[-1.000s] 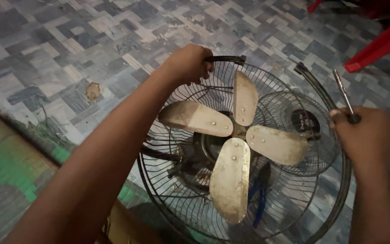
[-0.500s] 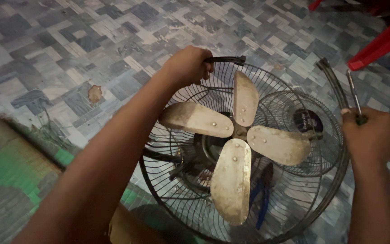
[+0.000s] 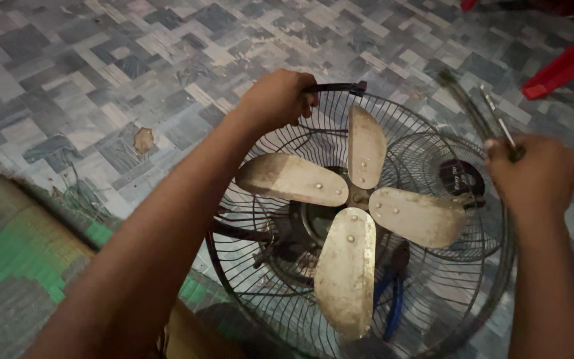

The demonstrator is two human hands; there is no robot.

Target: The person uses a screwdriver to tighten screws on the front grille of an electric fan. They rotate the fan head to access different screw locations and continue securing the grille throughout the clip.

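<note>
Green woven mat (image 3: 14, 259): nearest, lower left, cut off by the frame edge.
Blue-handled pliers (image 3: 393, 302): lying beneath the round black wire fan guard (image 3: 280, 292); the jaws are hidden behind a blade.
Four dusty beige metal fan blades (image 3: 347, 266): bare and facing up inside the guard, hiding most of the motor.
Second wire grille (image 3: 456, 199): behind the right blade, partly hidden, its dark centre disc visible.
Left hand (image 3: 274, 100): arm stretched forward, fingers curled tight over the guard's top rim beside a black clip (image 3: 337, 86).
Right hand (image 3: 533, 176): blurred, closed in a fist around a thin grey metal tool (image 3: 496, 123); its kind is hard to make out.
Red plastic furniture (image 3: 566, 60): farthest, cropped at top right, on the grey patterned tile floor (image 3: 101, 66).
</note>
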